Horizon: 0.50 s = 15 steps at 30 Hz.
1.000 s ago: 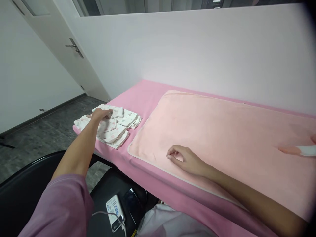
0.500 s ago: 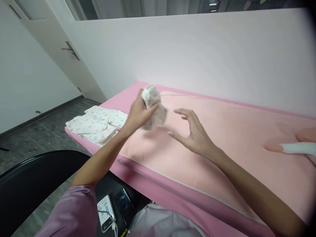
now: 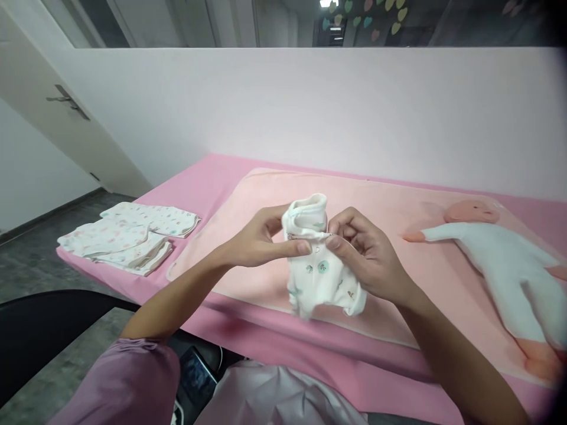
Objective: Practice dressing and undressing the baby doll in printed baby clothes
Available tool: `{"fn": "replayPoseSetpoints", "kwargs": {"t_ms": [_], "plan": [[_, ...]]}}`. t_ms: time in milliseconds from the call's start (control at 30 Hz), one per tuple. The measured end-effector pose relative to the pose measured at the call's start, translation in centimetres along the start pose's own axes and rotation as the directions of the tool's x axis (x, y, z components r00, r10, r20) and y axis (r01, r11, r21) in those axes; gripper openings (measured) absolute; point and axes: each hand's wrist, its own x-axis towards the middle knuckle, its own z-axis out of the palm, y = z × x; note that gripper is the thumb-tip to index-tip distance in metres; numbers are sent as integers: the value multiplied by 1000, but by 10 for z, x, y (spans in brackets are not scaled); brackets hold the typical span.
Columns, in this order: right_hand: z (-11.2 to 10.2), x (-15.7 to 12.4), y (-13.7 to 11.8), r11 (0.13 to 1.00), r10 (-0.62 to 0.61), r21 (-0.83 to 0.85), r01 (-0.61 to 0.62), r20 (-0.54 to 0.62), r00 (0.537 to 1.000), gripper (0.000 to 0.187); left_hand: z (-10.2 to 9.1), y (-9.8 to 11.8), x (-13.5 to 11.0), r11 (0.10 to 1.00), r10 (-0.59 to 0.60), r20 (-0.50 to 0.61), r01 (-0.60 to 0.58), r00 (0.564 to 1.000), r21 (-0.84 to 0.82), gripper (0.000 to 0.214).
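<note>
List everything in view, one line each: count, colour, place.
baby garment: one, white with small prints, held over the pad's near edge
doll: one, whitish suit, pink head, lying on the pad at right
pad: one, pale pink, on the table
table cover: one, pink, under the pad
folded clothes: one pile, white with prints, table's left end
door: one, white, far left
chair: one, black, lower left
left hand: one, pinching the garment's top
right hand: one, pinching the garment's top
</note>
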Motion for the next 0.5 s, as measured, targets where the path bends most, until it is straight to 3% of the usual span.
{"fn": "replayPoseSetpoints", "kwargs": {"t_ms": [67,133,233,300,367,433,467,500], "plan": [[-14,-10,-7,1000,5,12,-4,-58,998,27,-3,12,1,991,7,-83,4,996,131,31],[-39,-14,-7,999,23,-33,-29,-169,985,27,-13,20,8,950,-19,-232,90,972,299,35],[-93,-3,14,971,101,-167,-169,-357,929,33,-34,2,41,817,-110,-350,285,930,502,45],[-133,15,47,893,175,-301,-336,-455,873,38,-46,-37,75,714,-241,-283,367,928,596,54],[-168,33,90,770,178,-449,-453,-530,829,39,-49,-92,109,617,-411,-171,411,895,671,62],[-192,41,135,607,257,-539,-584,-562,786,43,-46,-147,132,486,-602,-104,468,791,738,69],[-200,41,155,516,347,-574,-635,-538,768,45,-43,-171,136,410,-696,-92,499,712,763,73],[-206,38,173,456,422,-590,-666,-515,746,46,-41,-192,137,374,-738,-88,514,669,772,74]]}}
